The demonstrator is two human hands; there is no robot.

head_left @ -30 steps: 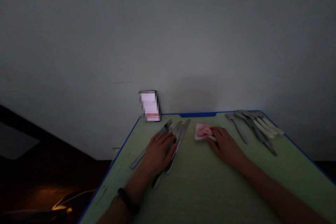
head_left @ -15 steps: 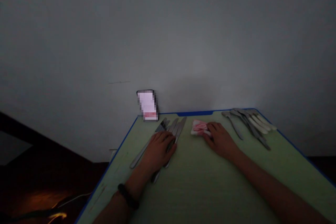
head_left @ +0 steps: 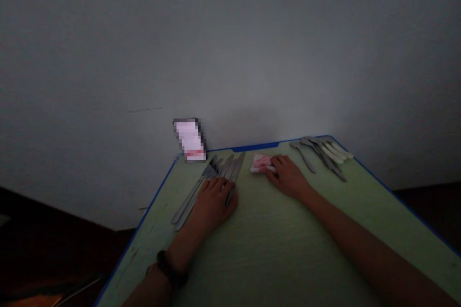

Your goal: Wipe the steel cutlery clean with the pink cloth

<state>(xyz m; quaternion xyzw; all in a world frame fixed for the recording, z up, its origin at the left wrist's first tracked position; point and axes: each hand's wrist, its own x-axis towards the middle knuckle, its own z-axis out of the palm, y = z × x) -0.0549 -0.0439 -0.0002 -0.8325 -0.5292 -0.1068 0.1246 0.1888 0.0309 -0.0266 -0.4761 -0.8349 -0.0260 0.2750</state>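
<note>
My left hand [head_left: 216,201] lies over several metal table knives [head_left: 234,169], its fingers curled down onto them. The blades fan out beyond my fingertips, while some handles [head_left: 185,208] show to the left of the hand; the middle parts are hidden under my palm. A folded pink and white cloth [head_left: 260,164] rests on the table to the right of the blades. My right hand [head_left: 290,176] grips its right edge between thumb and fingers.
Several metal utensils, some white-handled [head_left: 333,152], lie in a pile at the far right of the green, blue-edged table [head_left: 273,249]. A phone [head_left: 190,140] with a blurred screen leans against the wall [head_left: 252,57] at the back left corner.
The whole view has turned slightly, shifting things left. Knife handles that stuck out on the near side of my left hand no longer show; more handles appear at its left. The right hand still holds the cloth.
</note>
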